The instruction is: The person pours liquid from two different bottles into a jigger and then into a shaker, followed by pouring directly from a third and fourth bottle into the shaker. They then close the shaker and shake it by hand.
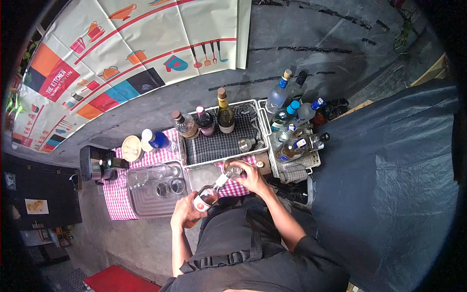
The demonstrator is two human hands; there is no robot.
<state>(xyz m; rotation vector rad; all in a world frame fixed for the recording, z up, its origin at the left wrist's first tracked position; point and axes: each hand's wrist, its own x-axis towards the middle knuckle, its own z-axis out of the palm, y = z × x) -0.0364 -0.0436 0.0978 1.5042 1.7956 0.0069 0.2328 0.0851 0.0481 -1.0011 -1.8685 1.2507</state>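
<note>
My left hand point(183, 210) is wrapped round the body of a clear glass bottle point(206, 198) with a white label. The bottle is tilted, its neck pointing up and right toward my other hand. Between the fingers of my right hand point(254, 179) is a small shiny jigger point(234, 171), right at the bottle's mouth. Left of the hands lies a grey tray point(151, 207) with several clear glasses point(176, 185) on it. A metal shaker top point(245, 144) rests just beyond my right hand, in a white wire basket point(219, 159).
Three bottles, among them a dark wine bottle point(225, 117), stand in the wire basket. A second rack point(296, 165) at the right is crowded with bottles. A blue-capped jar point(158, 140) and a black appliance point(91, 163) stand on the checked cloth point(116, 207). A dark sheet point(384, 185) hangs at right.
</note>
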